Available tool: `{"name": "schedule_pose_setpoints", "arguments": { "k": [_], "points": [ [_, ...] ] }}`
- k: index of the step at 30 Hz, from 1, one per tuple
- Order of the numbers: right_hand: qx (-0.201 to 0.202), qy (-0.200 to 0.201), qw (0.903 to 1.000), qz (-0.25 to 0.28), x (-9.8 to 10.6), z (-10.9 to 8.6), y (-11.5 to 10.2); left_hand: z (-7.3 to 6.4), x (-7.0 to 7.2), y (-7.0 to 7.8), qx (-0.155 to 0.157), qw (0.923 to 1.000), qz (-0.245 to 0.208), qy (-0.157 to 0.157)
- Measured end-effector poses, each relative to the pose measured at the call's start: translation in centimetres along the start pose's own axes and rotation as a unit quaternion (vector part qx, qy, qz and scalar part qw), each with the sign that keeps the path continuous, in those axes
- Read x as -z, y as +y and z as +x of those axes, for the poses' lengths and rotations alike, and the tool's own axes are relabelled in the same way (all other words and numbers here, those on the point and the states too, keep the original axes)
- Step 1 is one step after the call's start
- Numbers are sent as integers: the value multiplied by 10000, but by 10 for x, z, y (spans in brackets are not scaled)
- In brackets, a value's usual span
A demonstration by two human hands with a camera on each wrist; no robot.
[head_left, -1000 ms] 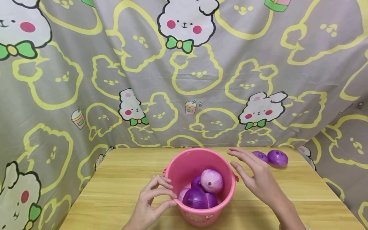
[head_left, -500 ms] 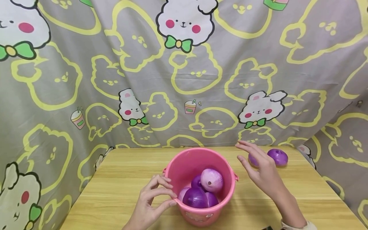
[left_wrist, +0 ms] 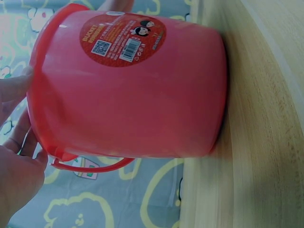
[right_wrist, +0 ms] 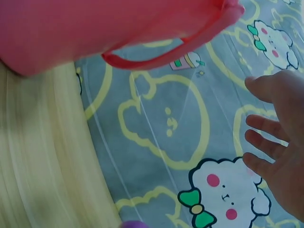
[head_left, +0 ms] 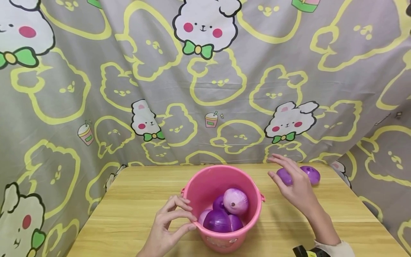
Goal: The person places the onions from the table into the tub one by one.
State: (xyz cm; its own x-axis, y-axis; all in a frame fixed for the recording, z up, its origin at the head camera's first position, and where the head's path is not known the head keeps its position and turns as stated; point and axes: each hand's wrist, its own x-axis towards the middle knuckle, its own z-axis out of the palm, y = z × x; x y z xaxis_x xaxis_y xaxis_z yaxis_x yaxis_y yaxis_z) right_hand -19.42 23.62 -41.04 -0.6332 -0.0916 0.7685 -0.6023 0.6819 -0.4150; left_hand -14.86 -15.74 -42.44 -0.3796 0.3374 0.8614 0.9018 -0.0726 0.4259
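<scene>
A pink bucket [head_left: 221,244] stands upright on the wooden table, holding several purple onions [head_left: 217,220], one of them paler [head_left: 236,201] on top. At its left side my left hand [head_left: 170,223] holds the rim with bent fingers and thumb; the left wrist view shows those fingertips [left_wrist: 28,137] at the rim, above the labelled wall. My right hand [head_left: 297,187] is in the air right of the bucket, fingers loosely spread and nothing in them. It partly covers two purple onions, a nearer one [head_left: 284,176] and another [head_left: 311,175], at the back right of the table.
The light wooden table [head_left: 138,178] ends at a grey patterned curtain [head_left: 224,142] that also hangs along both sides. The bucket's handle [right_wrist: 142,61] hangs down at its back. A black device [head_left: 308,251] shows by the right sleeve.
My right hand has moved away from the bucket's rim, rightward toward the two onions on the table. The left hand and the bucket have stayed in place.
</scene>
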Motion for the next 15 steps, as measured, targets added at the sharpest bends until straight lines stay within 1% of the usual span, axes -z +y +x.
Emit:
{"name": "schedule_pose_setpoints", "arguments": {
  "k": [4, 9, 15],
  "points": [
    [-42, 104, 9999, -27, 1, -1, 8, 0, 0, 0, -13, 10000, 4, -6],
    [-124, 58, 9999, -88, 1, -4, 19, -1, 0, 0, 29, 10000, 2, -12],
    [-243, 40, 9992, -306, -1, -8, 31, -1, 1, 0, 17, 10000, 25, -22]
  ]
}}
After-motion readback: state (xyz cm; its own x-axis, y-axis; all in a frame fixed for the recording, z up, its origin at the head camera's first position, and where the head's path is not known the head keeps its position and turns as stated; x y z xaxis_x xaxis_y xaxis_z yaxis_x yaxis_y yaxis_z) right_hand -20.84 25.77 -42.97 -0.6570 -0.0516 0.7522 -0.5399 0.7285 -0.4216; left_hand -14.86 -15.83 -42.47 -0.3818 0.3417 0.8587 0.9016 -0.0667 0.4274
